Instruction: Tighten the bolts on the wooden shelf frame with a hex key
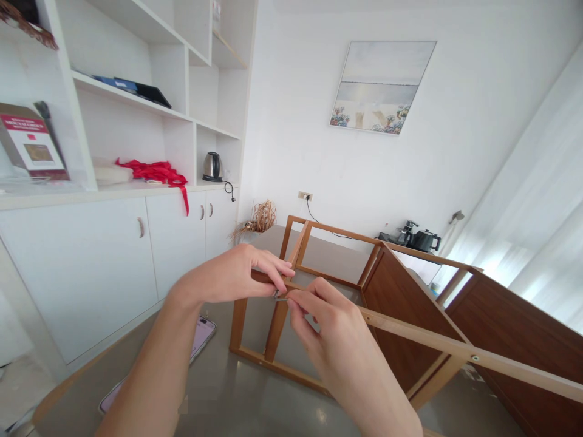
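White wall unit (91,267) fills the left side, cupboards below, open shelves above; on its ledge a red cloth (155,172), a steel kettle (212,167) at the right end, a red-and-white box (31,142) at the left end. Picture (380,85) hangs on the back wall, curtain at right. Grey table (218,388) carries a wooden frame (410,303) lying on its side: dark brown panels toward the right edge, light rails forming open bays toward the table's middle. One long rail (455,347) runs from the hands out to the right and toward the camera, so its long axis goes left-to-right, slanting down. A black kettle set (416,238) sits at the far right corner, dried grass bundle (259,220) at the far left corner, phone (200,337) face up near the left edge, partly under the left forearm. Left hand (237,273) comes in from the left, fingers curled over the top of the rail joint, pinching there. Right hand (332,334) comes from below right, fingertips closed on a small metal piece (279,296), looks like a key or screw, cannot tell which. Both hands meet at that joint, fingertips touching or nearly so; the piece lies right between them, pointing left into the joint, right hand gripping it, left hand steadying the wood.
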Available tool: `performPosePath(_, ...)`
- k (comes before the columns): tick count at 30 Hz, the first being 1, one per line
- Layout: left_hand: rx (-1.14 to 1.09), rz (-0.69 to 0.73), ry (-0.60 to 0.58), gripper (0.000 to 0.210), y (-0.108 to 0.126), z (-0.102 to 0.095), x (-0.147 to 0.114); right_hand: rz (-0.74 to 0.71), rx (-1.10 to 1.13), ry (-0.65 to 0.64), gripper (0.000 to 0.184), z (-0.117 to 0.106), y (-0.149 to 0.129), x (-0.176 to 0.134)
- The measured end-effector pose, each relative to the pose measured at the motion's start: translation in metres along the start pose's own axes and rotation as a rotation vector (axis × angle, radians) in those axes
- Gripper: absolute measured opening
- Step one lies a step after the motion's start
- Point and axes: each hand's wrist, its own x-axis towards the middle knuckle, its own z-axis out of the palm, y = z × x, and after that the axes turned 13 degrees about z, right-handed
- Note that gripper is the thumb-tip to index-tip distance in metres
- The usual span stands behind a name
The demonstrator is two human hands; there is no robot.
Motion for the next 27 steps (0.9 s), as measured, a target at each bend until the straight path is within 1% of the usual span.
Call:
performPosePath(10, 0.005, -0.019, -0.001, 0.015, 0.0026, -0.0005, 0.0003, -0.017, -0.035, 0.039, 0.019, 0.0028, -0.0030, -0.0012)
performPosePath(20, -0.006, -0.028, 0.005, 0.016, 0.0028, 0.0006, -0.0001, 0.032, -0.020, -0.020, 0.019, -0.0020, -0.0011, -0.0009)
performPosePath(27, 0.007, -0.004, -0.004, 0.015, 0.0011, 0.0007, 0.0005, 0.016, -0.011, -0.007, 0.018, 0.0021, -0.0048, -0.0002)
